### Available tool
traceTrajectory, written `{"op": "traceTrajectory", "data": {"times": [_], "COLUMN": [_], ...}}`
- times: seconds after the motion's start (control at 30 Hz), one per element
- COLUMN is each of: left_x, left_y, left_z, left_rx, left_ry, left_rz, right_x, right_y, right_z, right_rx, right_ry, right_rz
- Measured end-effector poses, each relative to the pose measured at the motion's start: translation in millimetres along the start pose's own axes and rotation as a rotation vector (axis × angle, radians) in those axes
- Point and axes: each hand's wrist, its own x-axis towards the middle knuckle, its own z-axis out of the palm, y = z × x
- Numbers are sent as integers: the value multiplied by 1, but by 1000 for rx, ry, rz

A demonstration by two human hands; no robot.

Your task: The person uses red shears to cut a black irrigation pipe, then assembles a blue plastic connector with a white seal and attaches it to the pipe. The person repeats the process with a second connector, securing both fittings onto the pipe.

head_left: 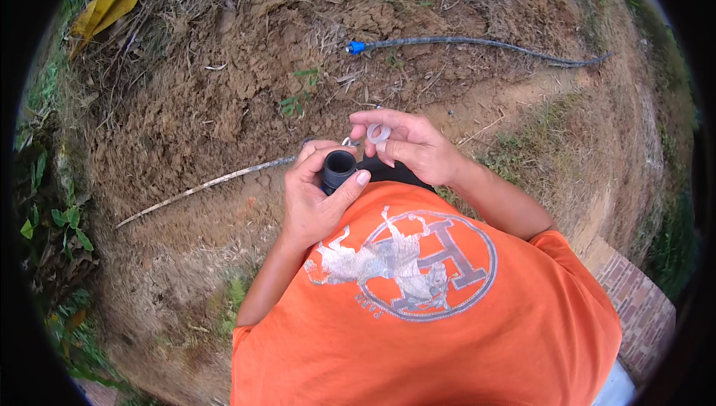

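Orange shirt (447,316) fills lower frame; at centre, left hand (317,197) is wrapped round a black pipe fitting (338,169), open end up. Right hand (414,145) pinches a thin white ring (379,133) just beside it. Fitting looks rigid, light; ring prob. flexible, slippery, best held by its rim.

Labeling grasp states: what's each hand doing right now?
Left hand: closed around black pipe fitting.
Right hand: pinching small white ring in its fingertips.

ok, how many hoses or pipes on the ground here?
2. A dark hose with a blue end fitting lies on the dirt at top; a pale thin pipe runs lower left, its end hidden behind the hands.
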Motion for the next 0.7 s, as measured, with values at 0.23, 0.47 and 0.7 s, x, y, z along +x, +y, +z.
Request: {"op": "traceTrajectory", "data": {"times": [0.23, 0.47, 0.7], "left_x": [5, 3, 1], "left_y": [30, 23, 20], "left_z": [7, 12, 13], "left_rx": [467, 542, 511], "left_ry": [-4, -71, -47], "left_rz": [-7, 22, 69], "right_x": [-7, -8, -9], "right_y": [-46, -40, -34], "right_z": [10, 14, 6], "right_rx": [-850, -902, -752], "right_ry": [-237, -367, -351], "right_rz": [-167, -155, -215]}}
